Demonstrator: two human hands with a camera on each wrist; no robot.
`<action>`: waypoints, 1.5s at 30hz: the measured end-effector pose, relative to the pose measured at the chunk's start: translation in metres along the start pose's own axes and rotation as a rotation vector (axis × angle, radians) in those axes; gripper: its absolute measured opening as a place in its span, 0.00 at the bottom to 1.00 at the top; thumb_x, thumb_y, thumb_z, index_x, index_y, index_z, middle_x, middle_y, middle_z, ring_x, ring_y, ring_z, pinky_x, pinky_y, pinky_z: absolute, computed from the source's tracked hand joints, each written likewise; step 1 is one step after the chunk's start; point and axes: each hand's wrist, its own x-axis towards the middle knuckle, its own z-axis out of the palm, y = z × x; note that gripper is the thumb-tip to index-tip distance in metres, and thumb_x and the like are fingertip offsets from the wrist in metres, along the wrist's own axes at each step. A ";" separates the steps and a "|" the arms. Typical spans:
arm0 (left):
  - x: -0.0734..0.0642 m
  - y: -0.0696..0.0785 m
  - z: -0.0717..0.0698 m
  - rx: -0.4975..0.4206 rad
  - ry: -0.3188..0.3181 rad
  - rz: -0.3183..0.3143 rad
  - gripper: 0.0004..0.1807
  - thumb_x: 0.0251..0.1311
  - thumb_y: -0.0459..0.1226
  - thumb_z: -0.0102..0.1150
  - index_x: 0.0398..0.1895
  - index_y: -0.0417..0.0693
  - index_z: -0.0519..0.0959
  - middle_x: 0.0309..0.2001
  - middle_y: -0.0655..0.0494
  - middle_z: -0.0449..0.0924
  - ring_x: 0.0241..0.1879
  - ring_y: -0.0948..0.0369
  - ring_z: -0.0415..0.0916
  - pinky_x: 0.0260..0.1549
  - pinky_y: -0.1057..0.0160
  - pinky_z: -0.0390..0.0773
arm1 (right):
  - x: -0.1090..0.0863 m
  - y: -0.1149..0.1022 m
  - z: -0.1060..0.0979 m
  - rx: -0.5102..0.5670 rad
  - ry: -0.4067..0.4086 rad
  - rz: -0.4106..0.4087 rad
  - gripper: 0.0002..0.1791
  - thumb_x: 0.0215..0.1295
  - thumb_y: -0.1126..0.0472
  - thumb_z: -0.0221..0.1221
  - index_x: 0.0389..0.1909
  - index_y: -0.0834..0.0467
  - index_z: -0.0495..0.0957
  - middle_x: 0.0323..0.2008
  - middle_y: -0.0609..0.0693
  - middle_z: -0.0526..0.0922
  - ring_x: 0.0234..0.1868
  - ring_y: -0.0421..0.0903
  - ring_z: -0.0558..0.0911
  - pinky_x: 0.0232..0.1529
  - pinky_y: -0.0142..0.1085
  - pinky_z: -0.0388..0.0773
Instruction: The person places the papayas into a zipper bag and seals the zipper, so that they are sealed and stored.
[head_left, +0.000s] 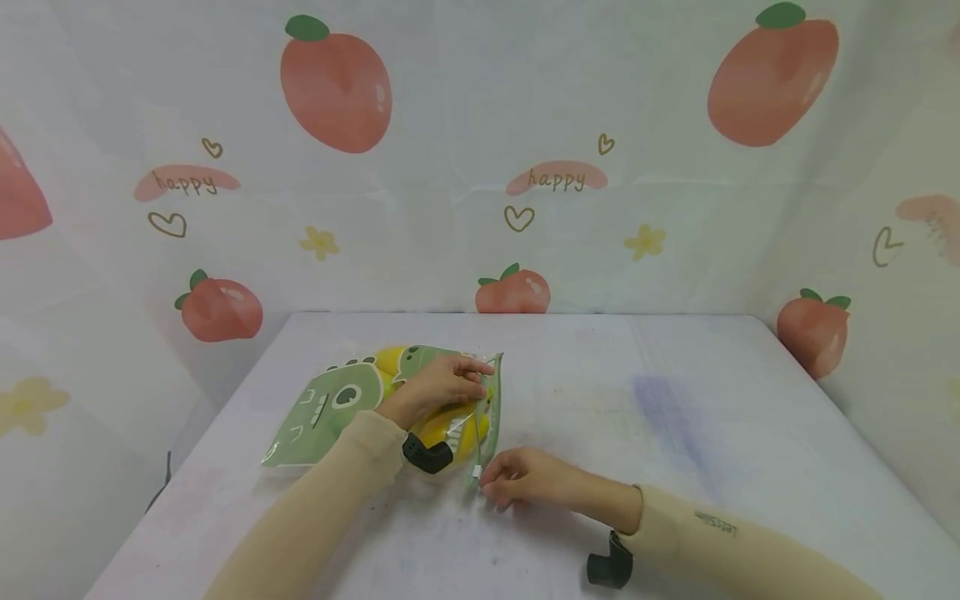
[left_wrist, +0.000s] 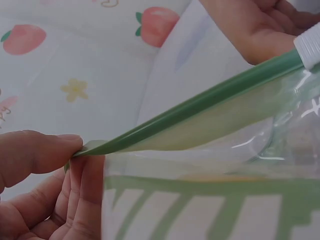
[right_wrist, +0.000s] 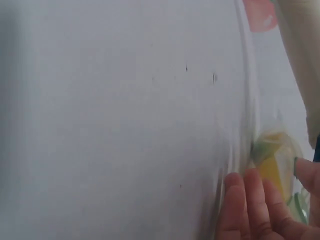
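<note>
A clear zip bag (head_left: 318, 429) with a green dinosaur print lies on the table, with yellow things showing inside, their kind unclear. My left hand (head_left: 438, 387) reaches over the bag to the far end of its green zip strip (head_left: 493, 417). In the left wrist view, that thumb and fingers pinch the strip's end, and the bag's mouth gapes below it. A white slider (head_left: 477, 472) sits at the strip's near end. Right beside it is my right hand (head_left: 536, 479), fingers bent; the right wrist view shows its thumb (right_wrist: 307, 172) apart from the fingers.
The bag lies on the left half of a pale table (head_left: 600, 400) that bears a faint purple smudge (head_left: 675, 425). Behind and at the sides hangs a white cloth (head_left: 442, 167) printed with peaches. Dark wrist mounts (head_left: 427, 454) sit at both cuffs.
</note>
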 end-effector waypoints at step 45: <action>-0.104 -0.006 0.007 0.347 -0.097 0.150 0.14 0.63 0.36 0.60 0.49 0.39 0.81 0.36 0.54 0.79 0.35 0.62 0.74 0.34 0.69 0.76 | 0.006 0.000 0.013 0.188 0.012 0.074 0.10 0.69 0.59 0.55 0.31 0.62 0.77 0.29 0.46 0.84 0.28 0.37 0.82 0.29 0.30 0.80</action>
